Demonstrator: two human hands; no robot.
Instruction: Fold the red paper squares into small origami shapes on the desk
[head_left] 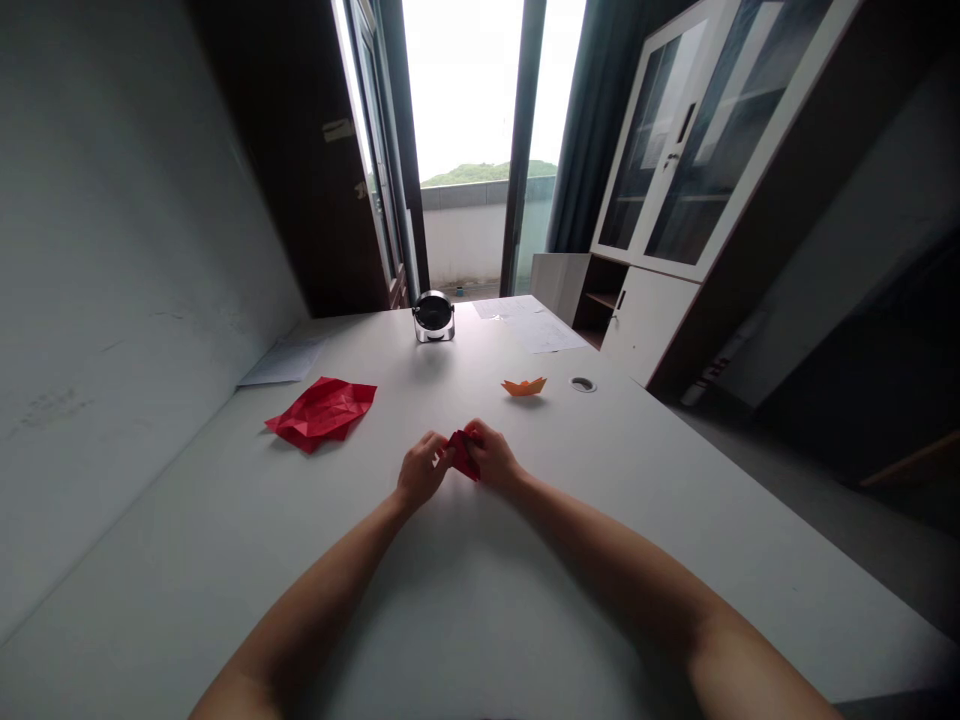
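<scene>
A small piece of folded red paper [463, 458] is held between both hands, just above the middle of the white table [480, 600]. My left hand [423, 466] pinches its left side with thumb and fingers. On the other side, my right hand [489, 454] grips the paper, thumb in front and fingers curled behind. Parts of the folds are hidden by the fingers. Beyond my right hand sits an orange folded paper boat [524, 387]. To the far left lies a larger creased sheet of red paper [322, 412], partly opened out.
A round black-and-silver device [433, 317] on a stand is at the table's far end. White papers [546, 330] lie at the back right, with more sheets [282, 360] by the left wall. A cable hole [583, 384] is near the right edge. A cabinet [652, 310] stands beyond.
</scene>
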